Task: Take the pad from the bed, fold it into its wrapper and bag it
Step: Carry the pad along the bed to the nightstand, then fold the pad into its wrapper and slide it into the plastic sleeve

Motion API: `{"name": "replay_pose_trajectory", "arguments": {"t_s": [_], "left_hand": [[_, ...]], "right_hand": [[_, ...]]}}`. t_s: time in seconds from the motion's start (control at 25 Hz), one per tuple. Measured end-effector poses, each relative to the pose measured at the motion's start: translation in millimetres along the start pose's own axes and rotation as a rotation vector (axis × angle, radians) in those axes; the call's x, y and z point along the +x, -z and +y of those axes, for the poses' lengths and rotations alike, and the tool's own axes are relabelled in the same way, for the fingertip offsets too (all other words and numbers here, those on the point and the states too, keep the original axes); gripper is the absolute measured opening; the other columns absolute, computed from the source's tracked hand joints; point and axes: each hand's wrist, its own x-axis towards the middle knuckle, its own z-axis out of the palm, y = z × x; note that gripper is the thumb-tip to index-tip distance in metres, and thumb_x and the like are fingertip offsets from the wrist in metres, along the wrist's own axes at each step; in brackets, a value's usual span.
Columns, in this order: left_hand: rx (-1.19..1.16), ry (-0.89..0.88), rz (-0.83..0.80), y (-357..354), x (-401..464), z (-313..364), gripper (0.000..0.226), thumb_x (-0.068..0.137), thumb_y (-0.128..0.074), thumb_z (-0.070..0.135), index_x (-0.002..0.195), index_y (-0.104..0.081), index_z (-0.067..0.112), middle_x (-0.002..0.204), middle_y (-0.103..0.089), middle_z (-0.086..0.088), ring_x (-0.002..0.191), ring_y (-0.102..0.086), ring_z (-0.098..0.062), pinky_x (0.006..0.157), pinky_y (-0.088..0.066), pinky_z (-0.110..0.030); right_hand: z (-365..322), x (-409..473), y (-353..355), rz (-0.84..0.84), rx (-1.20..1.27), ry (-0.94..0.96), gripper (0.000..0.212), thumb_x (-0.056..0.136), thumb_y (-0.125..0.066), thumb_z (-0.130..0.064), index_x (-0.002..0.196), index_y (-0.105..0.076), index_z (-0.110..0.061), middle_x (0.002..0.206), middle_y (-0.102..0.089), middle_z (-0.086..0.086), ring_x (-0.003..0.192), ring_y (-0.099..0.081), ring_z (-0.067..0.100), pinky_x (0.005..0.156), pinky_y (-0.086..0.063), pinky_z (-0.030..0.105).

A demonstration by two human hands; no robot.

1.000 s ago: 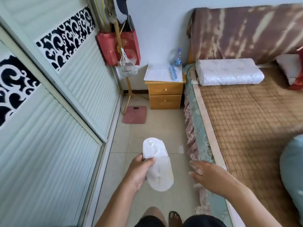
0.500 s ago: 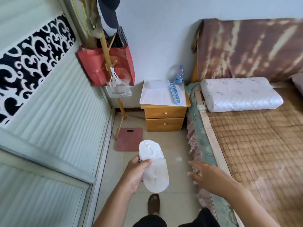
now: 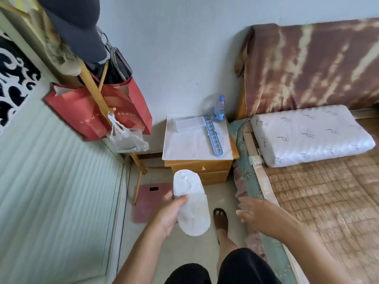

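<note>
View now closer to the nightstand [image 3: 200, 160] than a second ago: left hand [image 3: 167, 216] still grips the unfolded pad [image 3: 191, 206] over the floor beside the bed [image 3: 328, 201], right hand [image 3: 260, 212] empty, fingers spread; folding not begun.

1. The pad [image 3: 191, 206] is white and long, rounded at both ends — unfolded, with its length running away from the person and a crease across its middle.
2. Its far half looks thicker and wrinkled; the near half is smoother and thinner, ending in a wide rounded tip.
3. It is held in the air above the floor, off the bed [image 3: 328, 197], pinched at its left edge near the middle by the left hand [image 3: 170, 216].
4. The plastic bag [image 3: 127, 139] is clear and crumpled — it hangs by its handles from a peg on the wooden coat stand [image 3: 96, 95], just in front of a red paper bag.
</note>
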Motion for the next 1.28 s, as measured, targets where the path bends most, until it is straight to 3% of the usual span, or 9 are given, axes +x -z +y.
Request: {"name": "replay_pose_trajectory", "arguments": {"t_s": [0.08, 0.16, 0.4, 0.64, 0.84, 0.96, 1.04, 1.12, 1.28], "left_hand": [[-0.007, 0.017, 0.021, -12.5, 39.1, 25.3, 0.022, 0.089, -0.056, 0.007, 0.109, -0.061, 0.016, 0.098, -0.070, -0.005, 0.090, -0.066, -0.025, 0.069, -0.053, -0.036], [-0.031, 0.030, 0.052, -25.5, 73.8, 51.8, 0.025, 0.089, -0.057, 0.007, 0.113, -0.061, 0.012, 0.104, -0.070, -0.009, 0.099, -0.065, -0.030, 0.082, -0.053, -0.043], [-0.044, 0.040, 0.093, -49.1, 160.1, 125.5, 0.028, 0.089, -0.057, 0.005, 0.117, -0.061, 0.007, 0.109, -0.069, -0.011, 0.104, -0.063, -0.031, 0.098, -0.048, -0.048], [-0.056, 0.083, 0.054, -37.9, 234.9, 158.4, 0.023, 0.089, -0.054, 0.001, 0.101, -0.065, 0.017, 0.102, -0.072, -0.006, 0.098, -0.067, -0.026, 0.084, -0.054, -0.040], [0.017, 0.121, -0.020, -31.4, 296.4, 170.7, 0.030, 0.089, -0.052, -0.003, 0.105, -0.064, 0.018, 0.107, -0.070, -0.008, 0.102, -0.065, -0.028, 0.092, -0.052, -0.045], [0.012, 0.160, -0.064, -31.2, 333.1, 175.6, 0.037, 0.088, -0.050, -0.008, 0.085, -0.071, 0.022, 0.098, -0.073, -0.004, 0.091, -0.069, -0.020, 0.075, -0.060, -0.033], [0.002, 0.198, -0.075, -34.7, 359.5, 176.6, 0.050, 0.088, -0.039, -0.014, 0.068, -0.072, 0.018, 0.096, -0.072, -0.004, 0.091, -0.067, -0.017, 0.063, -0.060, -0.024], [-0.005, 0.217, -0.071, -38.3, 380.0, 175.2, 0.056, 0.087, -0.032, -0.018, 0.062, -0.070, 0.015, 0.098, -0.070, -0.007, 0.097, -0.065, -0.022, 0.061, -0.061, -0.025], [-0.049, 0.176, -0.067, -39.4, 420.3, 168.3, 0.055, 0.088, -0.035, -0.017, 0.063, -0.071, 0.016, 0.101, -0.068, -0.008, 0.103, -0.063, -0.027, 0.064, -0.061, -0.024]], "right_hand": [[1.1, 44.5, 34.3, -0.008, -0.018, 0.020, 0.043, 0.093, -0.042, -0.043, 0.132, -0.042, -0.025, 0.130, -0.056, 0.001, 0.116, -0.053, 0.019, 0.100, -0.045, 0.036], [2.1, 85.9, 68.9, -0.019, -0.050, 0.042, 0.045, 0.093, -0.042, -0.045, 0.134, -0.039, -0.027, 0.134, -0.054, 0.000, 0.116, -0.053, 0.017, 0.099, -0.044, 0.033], [1.6, 195.6, 142.4, -0.053, -0.094, 0.088, 0.049, 0.092, -0.042, -0.050, 0.136, -0.036, -0.030, 0.138, -0.050, -0.002, 0.122, -0.050, 0.018, 0.104, -0.043, 0.038], [-17.0, 281.9, 154.4, -0.165, -0.014, 0.065, 0.049, 0.092, -0.043, -0.050, 0.138, -0.034, -0.034, 0.145, -0.043, -0.004, 0.129, -0.043, 0.018, 0.107, -0.035, 0.037], [-34.5, 352.1, 153.5, -0.188, 0.259, -0.008, 0.041, 0.093, -0.045, -0.043, 0.132, -0.046, -0.029, 0.130, -0.057, 0.003, 0.118, -0.052, 0.020, 0.101, -0.039, 0.034], [-43.7, 396.2, 147.5, -0.222, 0.634, -0.145, 0.031, 0.094, -0.042, -0.045, 0.112, -0.058, -0.026, 0.114, -0.062, 0.003, 0.102, -0.060, 0.019, 0.092, -0.046, 0.036], [-47.6, 422.1, 141.8, -0.337, 0.936, -0.309, 0.033, 0.093, -0.039, -0.050, 0.103, -0.060, -0.026, 0.103, -0.064, 0.003, 0.089, -0.064, 0.016, 0.076, -0.055, 0.031], [-46.2, 440.5, 131.9, -0.467, 1.139, -0.414, 0.038, 0.091, -0.039, -0.056, 0.100, -0.060, -0.026, 0.101, -0.067, 0.004, 0.090, -0.067, 0.019, 0.065, -0.059, 0.031], [-32.1, 472.2, 108.4, -0.528, 1.368, -0.462, 0.034, 0.086, -0.059, -0.043, 0.105, -0.063, -0.015, 0.098, -0.074, 0.008, 0.093, -0.071, 0.027, 0.069, -0.060, 0.040]]}}
